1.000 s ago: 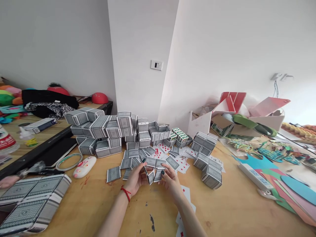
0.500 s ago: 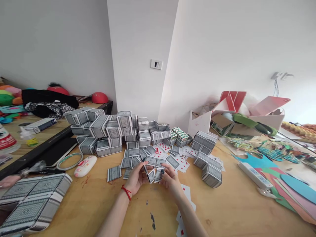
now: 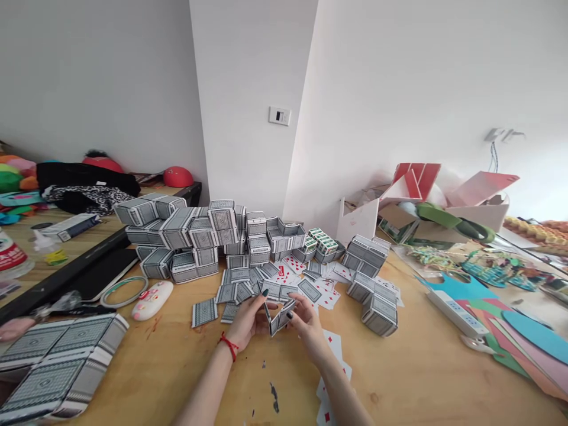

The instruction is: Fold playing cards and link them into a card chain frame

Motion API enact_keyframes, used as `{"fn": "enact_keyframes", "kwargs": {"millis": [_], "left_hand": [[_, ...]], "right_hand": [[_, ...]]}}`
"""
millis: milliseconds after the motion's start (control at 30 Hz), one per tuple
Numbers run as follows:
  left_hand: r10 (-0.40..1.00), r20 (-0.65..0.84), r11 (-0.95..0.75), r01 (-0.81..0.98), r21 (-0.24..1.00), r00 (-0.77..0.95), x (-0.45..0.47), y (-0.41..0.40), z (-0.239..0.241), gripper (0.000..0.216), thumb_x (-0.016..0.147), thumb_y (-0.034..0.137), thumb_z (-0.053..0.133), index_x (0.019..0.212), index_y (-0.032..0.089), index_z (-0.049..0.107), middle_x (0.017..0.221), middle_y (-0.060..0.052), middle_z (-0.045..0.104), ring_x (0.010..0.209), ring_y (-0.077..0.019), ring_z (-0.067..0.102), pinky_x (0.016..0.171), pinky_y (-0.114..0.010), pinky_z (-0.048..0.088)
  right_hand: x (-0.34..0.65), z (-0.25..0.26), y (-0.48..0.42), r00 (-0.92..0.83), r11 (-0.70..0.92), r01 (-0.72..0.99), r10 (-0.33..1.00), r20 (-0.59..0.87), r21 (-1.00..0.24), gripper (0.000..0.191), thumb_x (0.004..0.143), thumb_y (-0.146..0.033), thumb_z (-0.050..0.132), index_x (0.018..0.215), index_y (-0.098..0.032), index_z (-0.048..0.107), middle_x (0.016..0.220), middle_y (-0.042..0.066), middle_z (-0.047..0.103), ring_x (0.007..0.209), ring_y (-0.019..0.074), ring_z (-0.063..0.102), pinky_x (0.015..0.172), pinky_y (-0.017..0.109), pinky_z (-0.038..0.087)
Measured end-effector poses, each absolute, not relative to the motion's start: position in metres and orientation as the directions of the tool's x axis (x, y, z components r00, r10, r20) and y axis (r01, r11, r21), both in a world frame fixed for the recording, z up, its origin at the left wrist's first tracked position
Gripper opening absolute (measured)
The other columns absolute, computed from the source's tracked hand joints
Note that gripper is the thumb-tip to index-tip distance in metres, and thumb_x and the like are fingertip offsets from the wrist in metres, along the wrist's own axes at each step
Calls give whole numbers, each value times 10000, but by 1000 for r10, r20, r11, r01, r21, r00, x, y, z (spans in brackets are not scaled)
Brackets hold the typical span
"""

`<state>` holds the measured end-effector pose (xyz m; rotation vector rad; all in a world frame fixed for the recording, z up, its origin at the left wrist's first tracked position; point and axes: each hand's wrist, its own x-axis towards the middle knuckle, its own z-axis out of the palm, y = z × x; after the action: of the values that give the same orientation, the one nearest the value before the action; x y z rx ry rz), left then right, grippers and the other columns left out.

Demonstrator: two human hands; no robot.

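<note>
Between my hands, folded playing cards [image 3: 280,319] with grey patterned backs stand up as angled walls over the wooden table. My left hand [image 3: 249,319], with a red string bracelet at its wrist, pinches the left side of them. On the right side, the thumb and fingers of my right hand [image 3: 307,322] grip a card wall. Just behind lie loose folded cards [image 3: 239,275], some partly hidden by my fingers. Face-up cards [image 3: 326,293] are spread behind my right hand, and more cards [image 3: 326,408] lie under my right forearm.
Stacked card blocks [image 3: 204,231] stand at the back left, with another card block [image 3: 379,313] at right. A computer mouse [image 3: 153,300] and a tape ring [image 3: 124,291] lie left. A larger card block [image 3: 66,367] fills the front left. At right is a power strip [image 3: 457,313].
The card pieces, apart at the tips before, now meet in one angled shape. My right hand has tilted its card up and toward the left one.
</note>
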<state>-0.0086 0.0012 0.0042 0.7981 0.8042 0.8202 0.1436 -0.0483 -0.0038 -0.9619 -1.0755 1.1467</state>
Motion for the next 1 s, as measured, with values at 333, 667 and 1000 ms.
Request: {"fn": "enact_keyframes", "kwargs": {"millis": [333, 667, 1000], "left_hand": [[851, -278, 394, -193, 898, 446, -6, 0, 5, 391, 674, 485, 573, 891, 160, 542, 918, -88, 648, 563, -144, 615, 431, -222, 456], [838, -273, 387, -162, 908, 473, -6, -1, 5, 429, 679, 490, 559, 964, 171, 525, 924, -89, 647, 569, -167, 630, 417, -239, 462], [872, -262, 361, -180, 915, 413, -5, 0, 5, 369, 674, 497, 566, 857, 178, 537, 916, -71, 650, 650, -200, 648, 455, -263, 493]], "right_hand": [[135, -9, -54, 26, 285, 110, 957, 289, -952, 773, 522, -289, 765, 1150, -279, 313, 1088, 65, 404, 864, 186, 513, 771, 364, 452], [131, -8, -56, 41, 322, 117, 943, 329, -939, 550, 547, -150, 690, 944, -254, 325, 903, 0, 360, 754, 122, 427, 676, 281, 447], [129, -3, -59, 67, 290, 191, 949, 307, -938, 411, 615, -155, 620, 907, -240, 345, 850, -8, 369, 746, 130, 414, 683, 286, 411]]}}
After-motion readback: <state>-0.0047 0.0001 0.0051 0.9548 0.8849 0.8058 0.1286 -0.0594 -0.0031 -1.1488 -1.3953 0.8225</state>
